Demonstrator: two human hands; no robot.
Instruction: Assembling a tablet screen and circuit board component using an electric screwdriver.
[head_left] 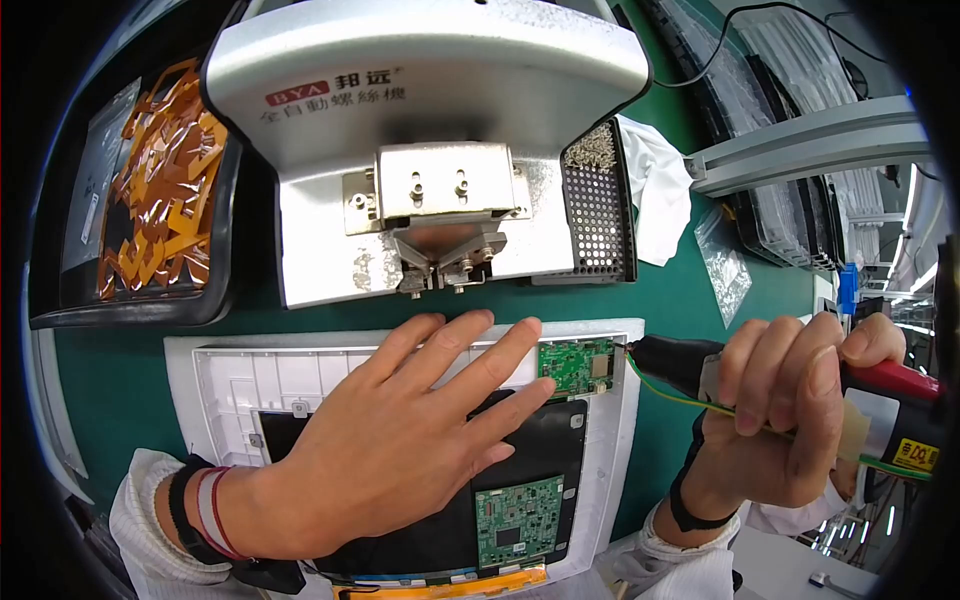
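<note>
My left hand lies flat with fingers spread over a white plastic housing. Its fingertips reach the housing's far edge, and one finger is beside a small green circuit board in the far right corner. My right hand is wrapped round an electric screwdriver, held almost level. The screwdriver's tip is at that board's right edge; whether it touches a screw is too small to tell. A yellow-green wire runs along the tool. Nearer me, a larger green board lies on the housing's black panel.
A silver screw-feeding machine stands just beyond the housing, with a perforated tray of screws beside it. At far left, a black tray holds orange flexible strips. A clear plastic bag lies on the green mat at right.
</note>
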